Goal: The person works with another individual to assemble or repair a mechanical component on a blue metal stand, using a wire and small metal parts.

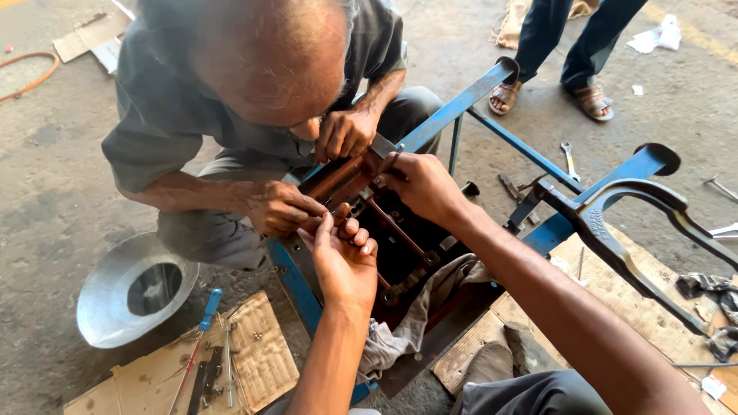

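Location type: open repair workshop, work carried out at floor level. Indicators: stained bare concrete floor [46, 200]; blue-painted steel frame [453, 111] with a dark cast-iron lever [615, 246] across the centre and right; flattened brown cardboard sheet [261, 361] at lower left carrying a blue-handled screwdriver [206, 311] and small loose parts; silver open-ended spanner [569, 157] at upper right; grey oily rag [407, 327] at lower centre; shiny sheet-metal funnel [131, 288] at left.

Concrete floor [46, 223] bears cardboard [261, 361], metal funnel [134, 288], wrench [569, 159].
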